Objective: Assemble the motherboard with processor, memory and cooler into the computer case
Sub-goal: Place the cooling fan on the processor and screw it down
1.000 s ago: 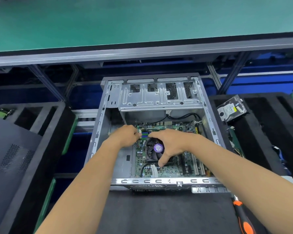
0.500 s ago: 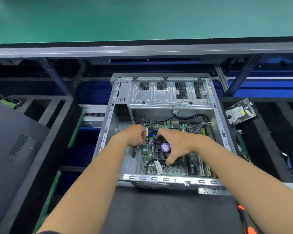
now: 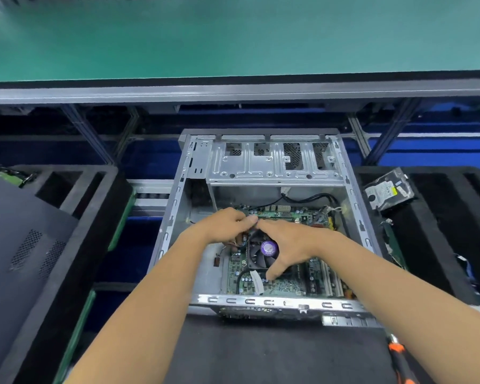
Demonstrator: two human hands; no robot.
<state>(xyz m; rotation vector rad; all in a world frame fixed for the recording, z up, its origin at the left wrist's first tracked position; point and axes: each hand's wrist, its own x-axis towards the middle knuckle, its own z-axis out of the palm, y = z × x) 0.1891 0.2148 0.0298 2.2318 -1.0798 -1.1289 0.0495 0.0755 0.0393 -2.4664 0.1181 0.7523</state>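
Board: the motherboard (image 3: 277,286) is seen lying flat on the floor of the open case (image 3: 263,167), with the cooler (image 3: 263,252) already mounted on it; the processor is taken to sit hidden beneath the cooler.
Memory: slots are seen right of the cooler; whether sticks are seated cannot be told.
Left hand: the left hand (image 3: 227,224) is curled at the far left corner of the cooler, its fingertips pinched; what, if anything, is held cannot be told.
Right hand: the right hand (image 3: 288,242) is spread over the cooler, thumb at the near edge and fingers at the far edge, apparently gripping it.
Done: the board is judged to be placed in the case.
Left: seating, screwing down and cabling are judged still to be done.
Obstacles: a black cable (image 3: 308,196) is draped beyond the board, and loose wires (image 3: 234,242) lie left of the cooler, under the left hand.
Around: a screwdriver (image 3: 399,361) lies near right of the case, a hard drive (image 3: 388,189) far right, a dark panel (image 3: 25,239) left.
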